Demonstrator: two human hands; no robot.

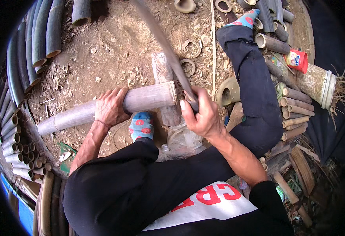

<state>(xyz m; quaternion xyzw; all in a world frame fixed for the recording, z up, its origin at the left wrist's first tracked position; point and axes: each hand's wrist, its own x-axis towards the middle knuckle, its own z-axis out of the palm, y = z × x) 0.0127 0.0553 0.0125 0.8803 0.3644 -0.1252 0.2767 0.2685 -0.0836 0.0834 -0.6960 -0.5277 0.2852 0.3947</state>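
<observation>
My left hand [111, 106] is closed over a thick bamboo tube [150, 97], which lies slantwise in front of me. The tube's right end rests across a wooden block [162, 67] on the ground, beside my right hand. My right hand [203, 114] grips the handle of a machete [166, 49], its long blade slightly blurred and pointing up and away past the tube's cut end. No contact between blade and bamboo can be made out. My sock-covered foot [142, 125] is just below the tube.
Long dark bamboo poles [34, 39] and stacked shorter tubes [17, 149] line the left. Cut bamboo pieces [272, 43], a red packet [297, 61] and a bundle of thin sticks [296, 108] are on the right. Bamboo rings [188, 67] and wood chips litter the dirt. A clear plastic bag [184, 141] lies between my legs.
</observation>
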